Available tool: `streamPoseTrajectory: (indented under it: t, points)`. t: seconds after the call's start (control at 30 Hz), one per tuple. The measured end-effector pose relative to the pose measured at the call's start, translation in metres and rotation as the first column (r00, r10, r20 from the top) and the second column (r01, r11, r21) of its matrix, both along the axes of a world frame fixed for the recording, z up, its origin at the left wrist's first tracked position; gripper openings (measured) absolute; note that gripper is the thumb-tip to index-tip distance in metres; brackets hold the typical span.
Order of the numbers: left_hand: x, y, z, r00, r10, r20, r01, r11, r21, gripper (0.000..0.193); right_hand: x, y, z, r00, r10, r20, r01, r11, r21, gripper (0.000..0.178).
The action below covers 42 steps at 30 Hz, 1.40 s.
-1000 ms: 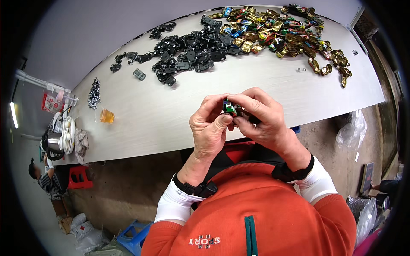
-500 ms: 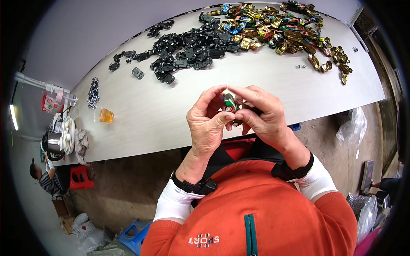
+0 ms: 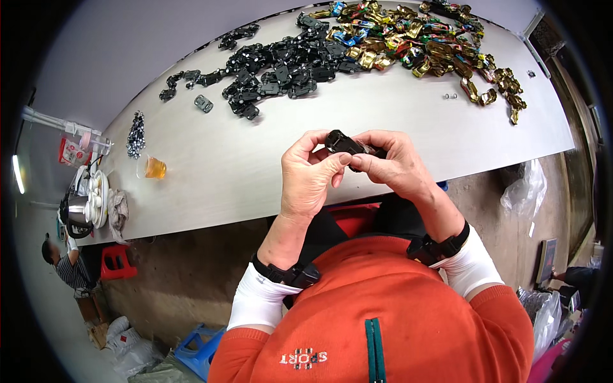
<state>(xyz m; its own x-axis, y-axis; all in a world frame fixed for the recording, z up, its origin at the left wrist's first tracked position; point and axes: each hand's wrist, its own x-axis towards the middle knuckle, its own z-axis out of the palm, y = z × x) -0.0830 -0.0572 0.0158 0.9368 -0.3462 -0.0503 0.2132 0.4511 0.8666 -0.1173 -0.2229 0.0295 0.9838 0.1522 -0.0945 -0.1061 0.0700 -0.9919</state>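
Above the table's near edge, a toy car (image 3: 340,142) is turned with its black underside up. My left hand (image 3: 305,172) grips it between thumb and fingers. From the other side my right hand (image 3: 397,165) presses its thumb and fingers against the same car. Another dark piece (image 3: 380,153) pokes out by the right fingers; its kind is hard to make out. Beyond my hands lie a heap of black toy car bases (image 3: 281,70) and, to its right, a heap of shiny gold and coloured car bodies (image 3: 428,48).
One grey car base (image 3: 204,103) lies apart. At left are a small pile of shiny bits (image 3: 136,135), a cup of amber drink (image 3: 154,168) and a tray of cups (image 3: 99,201). A tiny wheel axle (image 3: 451,96) lies right. Another person (image 3: 64,262) is far left.
The toy car has been turned over: its green side faced me before, and its black underside shows now. Both hands keep their hold in nearly the same place.
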Motion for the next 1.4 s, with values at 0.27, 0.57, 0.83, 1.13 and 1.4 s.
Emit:
streamPoseTrajectory:
  t: [0.27, 0.57, 0.83, 1.13, 1.4]
  points:
    - [-0.001, 0.001, -0.025, 0.998, -0.026, -0.062, 0.028, 0.999, 0.033, 0.013, 0.006, 0.001, -0.023, 0.997, -0.029, 0.070, 0.042, 0.980, -0.193, 0.018]
    - [0.010, 0.008, -0.042, 0.981, 0.004, -0.196, -0.015, 0.998, -0.058, 0.009, 0.007, -0.016, -0.025, 0.994, -0.026, -0.107, 0.022, 0.999, -0.043, 0.034]
    - [0.009, 0.006, -0.039, 0.999, -0.015, -0.043, 0.022, 0.984, 0.179, 0.011, 0.010, -0.005, -0.037, 0.999, -0.036, 0.003, 0.036, 0.969, -0.244, 0.018]
    - [0.023, 0.024, -0.053, 0.948, -0.210, -0.239, 0.213, 0.977, -0.017, 0.016, 0.004, -0.020, -0.039, 0.989, 0.097, -0.108, -0.081, 0.987, 0.141, 0.027]
    - [0.019, 0.025, -0.051, 0.954, -0.232, -0.188, 0.244, 0.969, 0.039, 0.012, 0.000, -0.018, -0.032, 0.971, 0.140, -0.195, -0.103, 0.976, 0.191, 0.028]
